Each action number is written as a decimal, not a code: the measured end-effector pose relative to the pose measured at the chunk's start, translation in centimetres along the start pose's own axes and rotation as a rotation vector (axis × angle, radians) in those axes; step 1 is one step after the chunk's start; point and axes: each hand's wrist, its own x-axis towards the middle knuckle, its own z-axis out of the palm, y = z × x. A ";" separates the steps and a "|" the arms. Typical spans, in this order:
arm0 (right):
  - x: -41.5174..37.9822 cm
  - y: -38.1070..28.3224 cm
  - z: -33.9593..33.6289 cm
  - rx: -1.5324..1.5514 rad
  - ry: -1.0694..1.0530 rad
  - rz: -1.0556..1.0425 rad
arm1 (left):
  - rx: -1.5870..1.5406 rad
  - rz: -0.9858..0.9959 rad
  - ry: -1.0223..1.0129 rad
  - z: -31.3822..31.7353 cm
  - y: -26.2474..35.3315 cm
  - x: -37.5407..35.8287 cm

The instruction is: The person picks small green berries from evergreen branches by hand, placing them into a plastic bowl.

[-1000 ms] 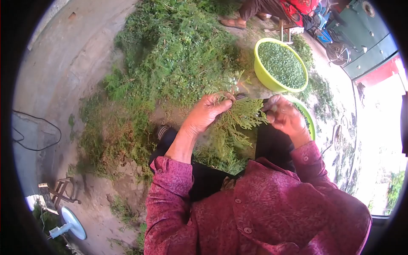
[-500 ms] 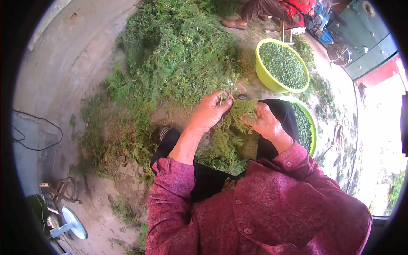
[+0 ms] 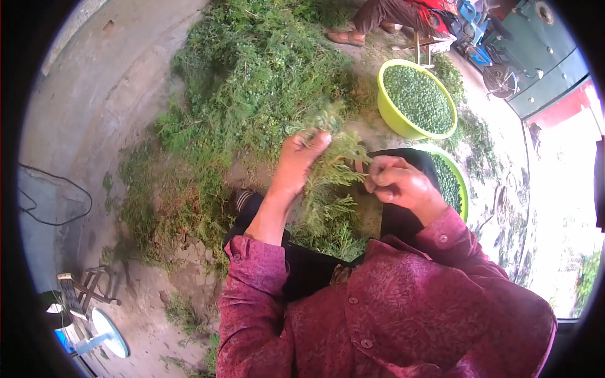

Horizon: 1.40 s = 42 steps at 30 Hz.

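Note:
A feathery green evergreen sprig (image 3: 334, 167) is gripped in my left hand (image 3: 296, 164), thumb pressed over its stem. Its fronds hang to the right and down between my knees; the upper end is blurred. To the right of the sprig is my right hand (image 3: 403, 184), apart from it, with fingers curled together; whatever they may hold is hidden. Beyond my hands lies a big heap of cut evergreen branches (image 3: 265, 69) dotted with small pale green berries. Loose fronds (image 3: 334, 236) lie on the ground between my legs.
A yellow-green tub (image 3: 394, 113) full of green berries stands ahead right; a second berry-filled tub (image 3: 465, 195) sits beside my right knee. Another person's shoe (image 3: 346, 38) and a stool (image 3: 421, 47) are at the top. A pale wall (image 3: 107, 82) and a small folding stool (image 3: 94, 286) are left.
My hands have moved apart: the left one shifted left with the sprig, and the right one came away from its fronds, slightly right and down. The sprig now hangs from my left hand alone.

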 end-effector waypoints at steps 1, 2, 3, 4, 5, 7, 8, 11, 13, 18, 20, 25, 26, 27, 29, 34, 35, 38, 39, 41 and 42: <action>-0.3 -0.3 -0.4 0.110 -0.126 0.040 | -0.024 0.012 0.015 -0.2 0.2 -0.1; -0.4 -0.3 -0.4 0.109 -0.125 0.040 | -0.049 0.023 0.027 -0.3 0.3 -0.2; -0.7 -0.4 0.1 0.186 -0.026 0.042 | 0.056 0.082 0.019 0.0 0.1 -0.2; -0.9 -0.3 0.5 0.264 0.072 0.041 | 0.056 0.082 0.015 0.2 -0.2 -0.1; -0.7 0.0 0.9 0.321 0.071 -0.009 | 0.067 0.087 -0.012 0.2 -0.6 0.0; 0.4 0.6 1.8 0.368 0.099 -0.055 | 0.085 0.090 -0.042 0.4 -0.8 0.0; 0.8 0.8 2.2 0.413 0.125 -0.096 | 0.109 0.100 -0.049 0.4 -0.7 0.0; 1.8 0.2 3.7 0.415 0.181 -0.073 | 0.250 0.149 -0.050 0.2 -0.7 0.0; 2.3 0.4 3.8 0.395 0.254 -0.069 | 0.365 0.181 -0.041 0.1 -0.6 -0.2; 2.2 0.9 2.8 0.353 0.276 -0.134 | 0.316 0.200 -0.035 0.6 0.0 -0.3; 2.0 0.3 3.0 0.370 0.276 -0.131 | 0.382 0.208 -0.046 0.3 0.0 -0.2; 2.0 0.2 2.5 0.307 0.251 -0.173 | 0.456 0.237 -0.055 0.4 -0.7 0.0; 1.7 0.0 2.3 0.203 0.215 -0.142 | 0.399 0.214 -0.047 0.2 -1.1 0.1; 1.3 -0.3 2.0 0.099 0.179 -0.110 | 0.342 0.190 -0.038 0.0 -1.1 0.1; -0.2 -1.4 1.4 -0.013 0.194 -0.092 | 0.292 0.205 -0.013 -0.7 -0.6 0.1; -2.3 -1.7 1.1 0.084 0.144 0.029 | 0.288 0.236 0.057 0.2 -0.4 -0.4; -2.2 -1.5 2.1 0.097 0.105 0.076 | 0.289 0.237 0.054 0.4 -0.3 -0.3; -0.7 0.1 4.0 0.194 0.145 0.060 | 0.375 0.190 0.004 0.2 -0.3 -0.3; -0.3 0.4 4.0 0.198 0.143 0.062 | 0.444 0.229 0.005 0.0 -0.5 -0.2; 0.5 0.6 3.9 0.193 0.098 0.046 | 0.511 0.267 0.009 -0.3 -1.0 0.1; 0.7 0.9 3.7 0.191 0.096 0.051 | 0.522 0.314 -0.012 -0.2 -1.2 0.2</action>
